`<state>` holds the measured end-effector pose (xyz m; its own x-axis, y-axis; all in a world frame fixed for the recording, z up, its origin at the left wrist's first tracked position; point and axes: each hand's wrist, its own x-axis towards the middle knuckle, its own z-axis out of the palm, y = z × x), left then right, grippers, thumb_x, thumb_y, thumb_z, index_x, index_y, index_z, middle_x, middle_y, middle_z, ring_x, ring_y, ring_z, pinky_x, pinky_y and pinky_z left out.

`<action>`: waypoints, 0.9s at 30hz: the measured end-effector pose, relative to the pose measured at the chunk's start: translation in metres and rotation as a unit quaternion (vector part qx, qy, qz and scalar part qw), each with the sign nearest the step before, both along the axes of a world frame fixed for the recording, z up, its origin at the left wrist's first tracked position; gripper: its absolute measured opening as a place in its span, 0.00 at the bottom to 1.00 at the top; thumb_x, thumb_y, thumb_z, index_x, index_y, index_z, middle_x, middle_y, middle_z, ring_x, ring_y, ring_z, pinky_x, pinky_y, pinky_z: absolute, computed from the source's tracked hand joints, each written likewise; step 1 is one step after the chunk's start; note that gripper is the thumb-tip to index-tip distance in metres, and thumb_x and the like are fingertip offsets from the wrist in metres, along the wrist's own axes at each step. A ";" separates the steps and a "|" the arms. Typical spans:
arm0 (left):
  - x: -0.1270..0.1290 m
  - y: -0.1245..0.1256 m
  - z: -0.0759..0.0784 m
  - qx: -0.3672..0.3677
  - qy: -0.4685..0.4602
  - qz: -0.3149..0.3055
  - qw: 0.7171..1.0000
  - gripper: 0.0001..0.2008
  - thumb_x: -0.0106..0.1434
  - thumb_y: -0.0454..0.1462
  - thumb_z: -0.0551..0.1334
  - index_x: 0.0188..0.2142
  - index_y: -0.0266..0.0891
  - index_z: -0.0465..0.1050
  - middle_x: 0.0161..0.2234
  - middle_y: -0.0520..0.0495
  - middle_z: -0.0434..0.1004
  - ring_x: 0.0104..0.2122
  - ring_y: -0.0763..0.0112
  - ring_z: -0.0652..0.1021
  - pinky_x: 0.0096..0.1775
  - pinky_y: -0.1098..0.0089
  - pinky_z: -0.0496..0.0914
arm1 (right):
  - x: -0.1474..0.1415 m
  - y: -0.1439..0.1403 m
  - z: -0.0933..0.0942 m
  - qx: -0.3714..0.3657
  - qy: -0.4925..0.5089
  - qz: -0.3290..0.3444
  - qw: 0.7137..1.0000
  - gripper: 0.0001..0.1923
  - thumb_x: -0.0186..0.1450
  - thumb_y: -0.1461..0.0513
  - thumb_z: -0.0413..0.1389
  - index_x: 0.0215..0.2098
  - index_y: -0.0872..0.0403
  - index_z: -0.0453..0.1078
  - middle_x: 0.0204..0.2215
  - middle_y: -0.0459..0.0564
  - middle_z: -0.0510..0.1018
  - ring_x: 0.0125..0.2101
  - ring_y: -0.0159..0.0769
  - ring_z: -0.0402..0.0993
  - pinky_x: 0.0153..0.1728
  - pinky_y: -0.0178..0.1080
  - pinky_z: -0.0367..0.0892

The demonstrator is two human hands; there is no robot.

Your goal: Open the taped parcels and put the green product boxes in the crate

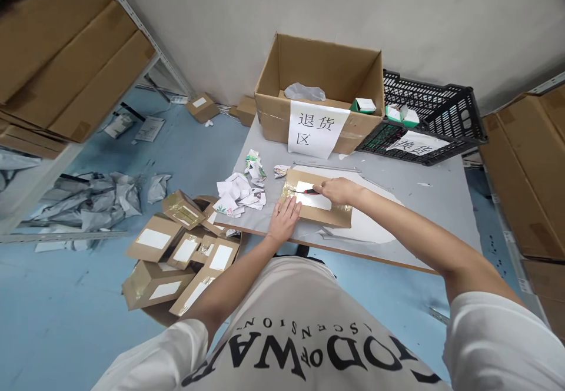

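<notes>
A taped brown cardboard box (339,215) with a white label lies flat on the table in front of me. My right hand (338,191) is closed round a red and black utility knife (311,191), whose blade points left over the tape at the box's left end. Fingers stretched out, my left hand (285,219) lies on the near left corner of the same box. Crumpled white papers (236,191) are heaped on the table just left of it.
At the table's back stand a large open carton (271,117) with a paper sign and a tilted black crate (445,108) holding small green-and-white boxes. Several labelled parcels (154,235) are piled low at the left. Shelves with big cartons (66,43) flank both sides. Grey bags (106,199) lie on the floor.
</notes>
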<state>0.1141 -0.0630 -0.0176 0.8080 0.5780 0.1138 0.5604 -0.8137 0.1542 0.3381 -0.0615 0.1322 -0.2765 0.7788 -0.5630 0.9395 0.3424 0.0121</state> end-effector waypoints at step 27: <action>0.001 0.000 0.003 -0.014 0.002 0.005 1.000 0.25 0.68 0.37 0.47 0.63 0.41 0.53 0.64 0.40 0.53 0.63 0.59 0.55 0.59 0.52 0.51 | 0.094 -0.094 0.017 -0.031 -0.042 -0.070 0.996 0.26 0.58 0.72 0.48 0.54 0.51 0.63 0.35 0.57 0.77 0.30 0.42 0.75 0.27 0.38 0.58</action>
